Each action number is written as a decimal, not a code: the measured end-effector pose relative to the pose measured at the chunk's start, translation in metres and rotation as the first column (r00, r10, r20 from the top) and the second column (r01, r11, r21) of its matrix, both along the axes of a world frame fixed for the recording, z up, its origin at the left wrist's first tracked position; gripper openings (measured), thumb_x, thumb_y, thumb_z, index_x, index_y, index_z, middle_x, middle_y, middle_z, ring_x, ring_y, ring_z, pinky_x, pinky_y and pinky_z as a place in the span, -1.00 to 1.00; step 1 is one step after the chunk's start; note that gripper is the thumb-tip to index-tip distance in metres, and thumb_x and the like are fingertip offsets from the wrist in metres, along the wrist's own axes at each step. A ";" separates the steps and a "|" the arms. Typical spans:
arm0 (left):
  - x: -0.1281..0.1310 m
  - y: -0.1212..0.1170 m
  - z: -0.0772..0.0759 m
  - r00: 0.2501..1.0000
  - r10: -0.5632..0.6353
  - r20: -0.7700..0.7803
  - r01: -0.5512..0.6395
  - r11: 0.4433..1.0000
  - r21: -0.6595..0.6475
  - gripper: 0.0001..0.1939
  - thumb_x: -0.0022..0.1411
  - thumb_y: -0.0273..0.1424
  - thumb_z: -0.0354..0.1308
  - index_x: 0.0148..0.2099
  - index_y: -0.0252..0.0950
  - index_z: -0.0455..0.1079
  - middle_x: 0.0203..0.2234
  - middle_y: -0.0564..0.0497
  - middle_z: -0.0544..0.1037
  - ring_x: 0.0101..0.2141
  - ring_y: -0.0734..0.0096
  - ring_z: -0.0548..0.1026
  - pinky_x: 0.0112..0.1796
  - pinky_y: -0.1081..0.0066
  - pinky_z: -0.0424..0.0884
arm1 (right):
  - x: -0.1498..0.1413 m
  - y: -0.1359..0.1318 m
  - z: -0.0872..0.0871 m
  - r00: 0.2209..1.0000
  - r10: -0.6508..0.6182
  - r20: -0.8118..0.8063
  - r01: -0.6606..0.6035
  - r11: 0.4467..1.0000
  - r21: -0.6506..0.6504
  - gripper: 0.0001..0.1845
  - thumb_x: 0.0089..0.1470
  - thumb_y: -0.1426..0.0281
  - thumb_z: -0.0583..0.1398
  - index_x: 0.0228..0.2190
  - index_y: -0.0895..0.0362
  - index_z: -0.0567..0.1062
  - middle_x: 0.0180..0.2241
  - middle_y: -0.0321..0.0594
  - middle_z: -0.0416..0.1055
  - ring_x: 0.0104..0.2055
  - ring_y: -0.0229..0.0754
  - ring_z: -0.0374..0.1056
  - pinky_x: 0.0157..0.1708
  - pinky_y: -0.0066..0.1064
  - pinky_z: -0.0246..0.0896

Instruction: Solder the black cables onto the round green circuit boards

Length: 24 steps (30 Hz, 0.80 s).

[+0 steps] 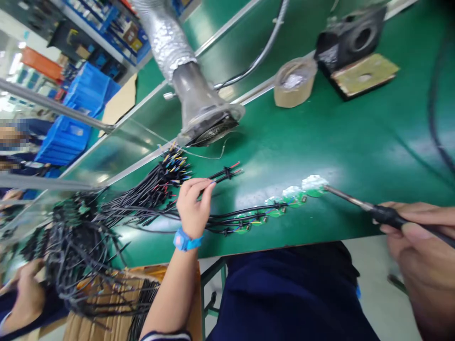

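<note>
My right hand (412,232) grips a soldering iron (386,215) by its black handle. The tip of the iron meets the last of a row of small green circuit boards (314,192), at the row's right end. Black cables (256,209) run from the left onto several of these boards. My left hand (195,206), with a blue wristband, is pinched closed beside black cables with bared red wire ends (227,173). Its fingers seem to hold one of these cables; the exact grip is partly hidden.
A fume extraction nozzle (209,118) hangs above the bench. Behind the boards stand a tape roll (294,87) and a soldering iron stand with a yellowish sponge (366,75). A bundle of black cables (142,189) lies left, near a tangled heap (78,251) and another person's hand (26,289).
</note>
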<state>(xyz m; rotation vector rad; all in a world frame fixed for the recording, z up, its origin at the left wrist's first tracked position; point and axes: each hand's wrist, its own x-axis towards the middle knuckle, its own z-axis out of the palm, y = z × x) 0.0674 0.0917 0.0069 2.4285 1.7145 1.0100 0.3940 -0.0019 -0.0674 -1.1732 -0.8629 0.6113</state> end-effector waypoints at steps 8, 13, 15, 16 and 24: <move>0.137 -0.027 -0.011 0.943 -0.308 0.129 0.333 0.896 -0.294 -0.91 0.22 -0.48 0.06 -0.35 -0.32 0.35 -0.41 -0.02 0.35 -0.34 0.43 0.35 -0.31 0.38 0.35 | 0.007 0.001 0.011 0.995 0.098 0.004 -0.099 0.995 0.033 -0.90 -0.20 0.46 0.26 -0.50 0.06 0.49 -0.63 -0.28 0.33 -0.55 -0.16 0.28 -0.45 -0.14 0.26; 0.156 -0.024 -0.026 0.949 -0.304 0.084 0.312 0.863 -0.398 -0.84 0.23 -0.48 0.00 -0.42 -0.33 0.28 -0.43 -0.04 0.31 -0.35 0.39 0.31 -0.30 0.35 0.33 | 0.007 -0.002 0.006 0.981 0.161 0.103 -0.175 0.975 0.134 -0.72 -0.23 0.62 0.20 -0.39 0.11 0.49 -0.54 -0.26 0.36 -0.55 -0.16 0.28 -0.48 -0.15 0.25; 0.155 -0.023 -0.025 0.947 -0.308 0.086 0.315 0.854 -0.414 -0.84 0.22 -0.48 0.00 -0.43 -0.33 0.27 -0.43 -0.04 0.31 -0.35 0.39 0.31 -0.31 0.36 0.32 | 0.007 -0.003 0.006 0.975 0.186 0.123 -0.201 0.971 0.126 -0.69 -0.22 0.64 0.18 -0.36 0.12 0.48 -0.53 -0.26 0.35 -0.53 -0.15 0.29 -0.47 -0.13 0.25; 0.155 -0.023 -0.024 0.946 -0.313 0.085 0.319 0.850 -0.420 -0.84 0.22 -0.48 0.00 -0.43 -0.33 0.27 -0.43 -0.04 0.31 -0.35 0.39 0.31 -0.30 0.36 0.32 | 0.007 -0.003 0.006 0.972 0.192 0.134 -0.207 0.971 0.115 -0.68 -0.22 0.64 0.18 -0.35 0.12 0.48 -0.52 -0.26 0.35 -0.52 -0.14 0.30 -0.46 -0.12 0.26; 0.158 -0.024 -0.025 0.949 -0.313 0.036 0.300 0.863 -0.407 -0.84 0.24 -0.47 -0.01 -0.41 -0.35 0.26 -0.43 -0.05 0.32 -0.35 0.37 0.31 -0.30 0.35 0.32 | 0.007 -0.004 0.006 0.952 0.201 0.230 -0.222 0.972 0.070 -0.63 -0.22 0.66 0.18 -0.30 0.12 0.48 -0.48 -0.23 0.37 -0.46 -0.09 0.34 -0.41 -0.10 0.28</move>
